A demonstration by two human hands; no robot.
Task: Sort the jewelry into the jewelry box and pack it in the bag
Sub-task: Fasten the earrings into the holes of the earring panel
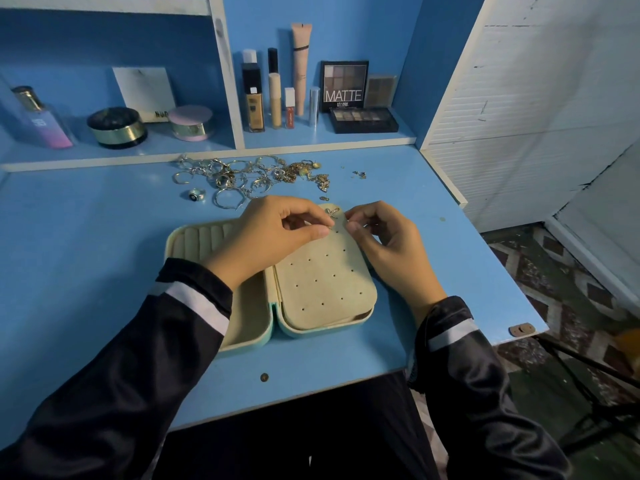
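Jewelry box lies open on the blue desk, under both hands. Its padded flap, dotted with small holes, covers the half below the right wrist. The bag is not in view.

The left hand reaches across the box, and its thumb and forefinger pinch a small gold earring at the flap's far edge. The right hand meets it there with its fingers curled and thumb and forefinger drawn together. Whether they hold the earring's back, the flap edge or nothing is too small to tell.

The loose heap of jewelry lies just beyond the fingertips, with one dark-stoned ring off to the left of them.

The likeliest trouble is the earring slipping. It is tiny, held only by fingertips, and a fumble could drop it down behind the flap or onto the desk, where it may roll off the edge. The flap looks soft and unsupported at that end, so pushing a post through may bend it away and miss the hole. A sleeve sweeping forward could also drag into the heap and tangle or scatter the chains.
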